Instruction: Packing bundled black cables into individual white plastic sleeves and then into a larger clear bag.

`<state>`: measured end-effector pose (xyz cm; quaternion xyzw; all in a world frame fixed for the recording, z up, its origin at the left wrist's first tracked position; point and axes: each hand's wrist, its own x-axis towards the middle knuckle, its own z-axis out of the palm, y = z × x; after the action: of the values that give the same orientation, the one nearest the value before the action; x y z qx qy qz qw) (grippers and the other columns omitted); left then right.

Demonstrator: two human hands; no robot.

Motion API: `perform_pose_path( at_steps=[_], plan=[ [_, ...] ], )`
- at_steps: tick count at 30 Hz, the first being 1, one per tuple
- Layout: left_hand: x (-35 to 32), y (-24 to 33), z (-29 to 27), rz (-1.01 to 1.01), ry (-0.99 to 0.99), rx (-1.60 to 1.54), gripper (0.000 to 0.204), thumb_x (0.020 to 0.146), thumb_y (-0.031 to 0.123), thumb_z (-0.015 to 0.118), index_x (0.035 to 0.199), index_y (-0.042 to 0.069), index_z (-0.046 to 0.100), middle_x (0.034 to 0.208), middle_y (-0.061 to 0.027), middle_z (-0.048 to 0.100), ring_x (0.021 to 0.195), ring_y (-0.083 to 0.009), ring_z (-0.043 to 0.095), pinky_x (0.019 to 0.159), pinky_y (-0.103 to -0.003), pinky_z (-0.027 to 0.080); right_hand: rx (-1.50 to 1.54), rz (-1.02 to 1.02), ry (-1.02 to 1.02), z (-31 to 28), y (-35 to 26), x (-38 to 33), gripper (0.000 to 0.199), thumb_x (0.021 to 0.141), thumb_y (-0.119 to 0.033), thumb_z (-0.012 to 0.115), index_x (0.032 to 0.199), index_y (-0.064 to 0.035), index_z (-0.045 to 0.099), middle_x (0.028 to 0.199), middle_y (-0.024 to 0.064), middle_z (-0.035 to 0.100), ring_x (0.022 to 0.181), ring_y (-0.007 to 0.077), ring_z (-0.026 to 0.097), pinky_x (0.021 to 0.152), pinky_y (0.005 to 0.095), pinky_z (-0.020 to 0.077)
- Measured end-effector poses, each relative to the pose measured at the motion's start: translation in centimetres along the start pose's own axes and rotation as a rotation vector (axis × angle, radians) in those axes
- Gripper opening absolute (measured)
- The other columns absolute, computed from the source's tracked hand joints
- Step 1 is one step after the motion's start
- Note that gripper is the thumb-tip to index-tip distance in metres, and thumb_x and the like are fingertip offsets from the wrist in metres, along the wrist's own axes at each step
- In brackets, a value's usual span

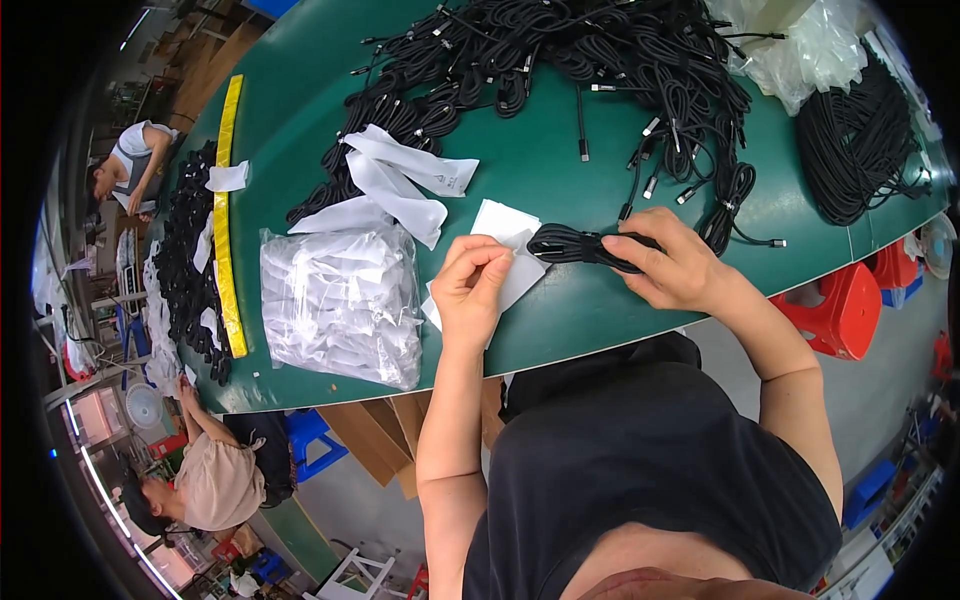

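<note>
My right hand (672,258) grips a coiled black cable (565,244), bundled into a flat loop, by its right end. The loop's other end points left, at a white pouch (518,278). My left hand (472,285) is closed in a pinch at the left of that pouch, thumb against the fingers. Whether the cable's tip is inside the pouch or only in front of it, I cannot tell. Another white sheet or pouch (503,216) shows just behind, on the green table (600,318).
Left of my hands lies a clear bag of white pouches (340,305), with loose pouches (400,185) behind it. A large heap of black cables (560,50) covers the far side. Yellow tape (228,215) runs along the left. Red stools (835,312) stand at the right; two people sit at the left.
</note>
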<state>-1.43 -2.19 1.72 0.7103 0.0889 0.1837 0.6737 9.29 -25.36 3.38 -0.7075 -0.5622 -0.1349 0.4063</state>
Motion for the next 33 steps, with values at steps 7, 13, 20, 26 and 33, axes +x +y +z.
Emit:
perform_pose_path(
  at_steps=[7, 13, 20, 26, 33],
  plan=[
    [-0.3, 0.5, 0.6, 0.051, -0.036, -0.021, 0.006, 0.079, 0.001, 0.067, 0.085, 0.0, 0.066, 0.091, -0.002, 0.056, 0.074, -0.0072, 0.049, 0.062, -0.018, 0.038, -0.108, -0.263, -0.032, -0.6, -0.8, 1.1, 0.038, 0.066, -0.002, 0.064, 0.103, 0.0004, 0.061, 0.092, 0.012, 0.052, 0.072, 0.0241, 0.055, 0.063, 0.0345, 0.0467],
    [-0.4, 0.8, 0.6, 0.118, 0.061, -0.01, 0.005, 0.079, 0.0, 0.067, 0.085, 0.0, 0.066, 0.092, -0.0026, 0.056, 0.074, -0.0078, 0.049, 0.062, -0.018, 0.038, -0.213, -0.295, -0.071, -2.3, -1.7, 3.3, 0.036, 0.064, -0.003, 0.064, 0.1, 0.0022, 0.061, 0.089, 0.0103, 0.054, 0.071, 0.0224, 0.056, 0.066, 0.0333, 0.0497],
    [-0.6, 1.4, 0.7, 0.09, 0.063, -0.048, 0.005, 0.08, 0.0, 0.066, 0.085, 0.0, 0.065, 0.093, -0.0024, 0.056, 0.074, -0.0084, 0.05, 0.062, -0.019, 0.038, -0.22, -0.565, -0.079, -2.3, -2.1, 4.2, 0.035, 0.064, -0.004, 0.063, 0.098, 0.0026, 0.062, 0.09, 0.0102, 0.055, 0.073, 0.0207, 0.055, 0.065, 0.0311, 0.0511],
    [-0.8, 2.2, 1.6, 0.149, 0.0, 0.017, 0.007, 0.081, 0.004, 0.066, 0.086, 0.0, 0.064, 0.098, -0.0049, 0.056, 0.081, -0.01, 0.051, 0.064, -0.02, 0.04, -0.163, -0.238, -0.174, -1.9, -2.4, 4.5, 0.047, 0.065, -0.009, 0.07, 0.11, -0.0011, 0.058, 0.093, 0.0124, 0.056, 0.071, 0.0243, 0.056, 0.061, 0.0329, 0.0457],
    [0.6, 6.2, 3.2, 0.248, -0.111, -0.161, 0.006, 0.089, 0.006, 0.056, 0.09, 0.0, 0.054, 0.101, -0.0083, 0.055, 0.074, -0.0086, 0.048, 0.065, -0.022, 0.04, 0.068, -0.139, -0.042, -2.7, -2.9, 8.5, 0.065, 0.073, -0.047, 0.067, 0.118, -0.0027, 0.054, 0.089, 0.0087, 0.057, 0.069, 0.021, 0.055, 0.06, 0.0307, 0.0456]
  ],
)
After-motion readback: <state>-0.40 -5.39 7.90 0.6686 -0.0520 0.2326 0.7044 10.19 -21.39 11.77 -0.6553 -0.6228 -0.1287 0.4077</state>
